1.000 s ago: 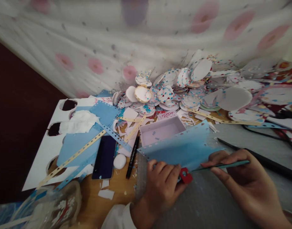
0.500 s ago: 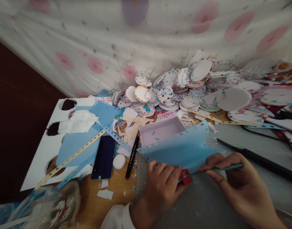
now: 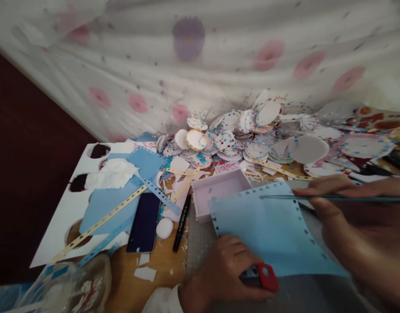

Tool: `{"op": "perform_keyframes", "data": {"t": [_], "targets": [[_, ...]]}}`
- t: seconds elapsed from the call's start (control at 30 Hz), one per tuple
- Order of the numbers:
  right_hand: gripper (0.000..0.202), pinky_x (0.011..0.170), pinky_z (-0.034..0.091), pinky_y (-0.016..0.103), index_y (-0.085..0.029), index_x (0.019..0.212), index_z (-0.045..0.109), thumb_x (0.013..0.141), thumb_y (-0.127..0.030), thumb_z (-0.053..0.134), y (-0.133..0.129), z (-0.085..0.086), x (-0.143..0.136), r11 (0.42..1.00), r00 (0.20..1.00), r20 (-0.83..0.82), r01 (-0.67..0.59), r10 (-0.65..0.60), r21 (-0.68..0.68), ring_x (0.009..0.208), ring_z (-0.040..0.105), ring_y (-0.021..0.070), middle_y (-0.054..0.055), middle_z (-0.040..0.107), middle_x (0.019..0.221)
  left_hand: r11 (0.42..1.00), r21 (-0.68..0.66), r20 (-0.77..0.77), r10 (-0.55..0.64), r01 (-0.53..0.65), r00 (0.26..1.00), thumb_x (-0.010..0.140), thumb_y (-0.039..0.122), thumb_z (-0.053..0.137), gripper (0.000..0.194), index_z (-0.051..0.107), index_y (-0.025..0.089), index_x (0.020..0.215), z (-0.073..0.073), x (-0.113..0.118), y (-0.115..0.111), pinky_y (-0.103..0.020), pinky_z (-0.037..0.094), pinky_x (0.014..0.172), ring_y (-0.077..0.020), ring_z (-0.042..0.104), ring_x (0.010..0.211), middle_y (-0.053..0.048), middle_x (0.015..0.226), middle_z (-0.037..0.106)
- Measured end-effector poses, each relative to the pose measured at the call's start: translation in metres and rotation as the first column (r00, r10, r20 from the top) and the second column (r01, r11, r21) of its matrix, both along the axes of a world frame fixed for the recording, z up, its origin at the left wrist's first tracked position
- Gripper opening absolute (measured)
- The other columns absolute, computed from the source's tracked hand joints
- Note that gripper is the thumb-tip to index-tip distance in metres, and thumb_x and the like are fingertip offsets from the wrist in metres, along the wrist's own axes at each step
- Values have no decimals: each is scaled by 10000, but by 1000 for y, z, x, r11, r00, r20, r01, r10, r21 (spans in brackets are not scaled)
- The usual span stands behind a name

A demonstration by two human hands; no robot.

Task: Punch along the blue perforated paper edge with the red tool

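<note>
My left hand [image 3: 227, 265] is closed around a small red and dark hole punch [image 3: 267, 277], at the lower left part of a blue paper sheet [image 3: 261, 226]. Small holes run along the sheet's top, left and right edges. My right hand [image 3: 346, 217] pinches a thin teal stick-like tool [image 3: 333, 198], whose tip is over the upper part of the sheet. Behind the sheet sits a pale pink box [image 3: 203, 191] with bits of paper in it.
Decorated white paper discs [image 3: 226, 141] pile up along the curtain. At left lie a dark phone [image 3: 143, 224], a black marker [image 3: 183, 221], a white round object [image 3: 164, 228] and punched strips [image 3: 105, 217]. A plastic-covered container [image 3: 98, 278] stands lower left.
The blue sheet has swung round and now lies flatter, showing more of its surface. My right hand has moved up and right with the tool; the left has moved slightly down with the punch.
</note>
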State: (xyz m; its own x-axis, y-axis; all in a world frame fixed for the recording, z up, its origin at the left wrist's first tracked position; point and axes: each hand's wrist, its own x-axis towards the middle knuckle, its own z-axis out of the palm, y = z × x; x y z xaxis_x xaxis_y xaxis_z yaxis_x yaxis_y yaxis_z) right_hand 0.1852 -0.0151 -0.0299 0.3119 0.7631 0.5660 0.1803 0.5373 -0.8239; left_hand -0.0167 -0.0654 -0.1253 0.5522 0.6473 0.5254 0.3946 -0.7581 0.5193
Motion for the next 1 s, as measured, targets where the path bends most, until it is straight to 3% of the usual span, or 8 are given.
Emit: {"op": "perform_keyframes", "data": {"t": [0.07, 0.13, 0.3, 0.57, 0.67, 0.8, 0.9, 1.0], "targets": [[254, 757, 534, 390, -328, 906, 507, 858, -223, 734, 22, -5, -8, 994, 980, 186, -87, 74, 62, 779, 708, 210, -40, 689, 774, 996, -77, 71, -27, 33, 997, 723, 587, 836, 456, 713, 168, 855, 1, 0, -3, -277, 475, 644, -140, 654, 609, 8, 651, 708], [222, 681, 538, 379, -291, 860, 589, 798, -244, 797, 43, -17, -14, 985, 936, 306, -173, 172, -26, 739, 694, 221, -8, 715, 790, 986, -156, 109, -42, 59, 993, 713, 581, 845, 447, 729, 170, 844, 5, 0, -7, -257, 500, 629, -138, 662, 603, 5, 647, 719], [145, 726, 574, 385, -265, 946, 590, 891, -343, 699, 62, -42, -11, 959, 882, 377, -255, 283, -125, 866, 723, 234, 31, 753, 905, 965, -258, 16, -35, 38, 999, 697, 605, 842, 454, 769, 186, 855, 10, -1, -13, -266, 536, 663, -152, 682, 605, -2, 641, 728], [137, 701, 581, 345, -263, 913, 664, 846, -345, 752, 38, -37, 5, 936, 856, 381, -301, 349, -181, 775, 717, 211, 8, 728, 833, 990, -129, 75, 68, -57, 995, 701, 531, 875, 453, 745, 187, 965, 6, -1, -7, -286, 543, 722, -169, 701, 693, -15, 766, 760], [176, 706, 598, 330, -297, 987, 589, 874, -331, 719, 28, -23, 10, 956, 916, 279, -262, 290, -133, 831, 730, 207, -3, 726, 893, 987, -144, 53, 84, -76, 995, 729, 454, 875, 412, 732, 198, 1019, 11, -4, -3, -296, 547, 746, -178, 705, 757, -19, 838, 770], [219, 728, 608, 289, -320, 994, 550, 868, -266, 721, 9, -6, 13, 970, 972, 74, -213, 222, -120, 876, 731, 198, -2, 738, 913, 963, -151, 136, 245, -224, 960, 785, 360, 835, 317, 725, 195, 1033, 16, -9, 3, -331, 549, 732, -203, 691, 791, -41, 885, 768], [181, 680, 625, 290, -320, 954, 585, 857, -268, 729, -8, -16, 9, 959, 974, -27, -225, 224, -175, 801, 733, 204, 9, 750, 874, 935, -165, 123, 335, -313, 934, 778, 308, 839, 301, 720, 190, 1027, 18, -11, 6, -349, 550, 727, -215, 681, 803, -46, 887, 762], [175, 622, 635, 316, -336, 901, 586, 841, -316, 748, -24, -35, 0, 955, 974, -40, -228, 224, -190, 713, 744, 214, -14, 763, 784, 938, -145, 86, 329, -315, 940, 768, 283, 845, 308, 714, 181, 1028, 17, -10, 6, -346, 548, 714, -212, 676, 788, -42, 876, 757]]}}
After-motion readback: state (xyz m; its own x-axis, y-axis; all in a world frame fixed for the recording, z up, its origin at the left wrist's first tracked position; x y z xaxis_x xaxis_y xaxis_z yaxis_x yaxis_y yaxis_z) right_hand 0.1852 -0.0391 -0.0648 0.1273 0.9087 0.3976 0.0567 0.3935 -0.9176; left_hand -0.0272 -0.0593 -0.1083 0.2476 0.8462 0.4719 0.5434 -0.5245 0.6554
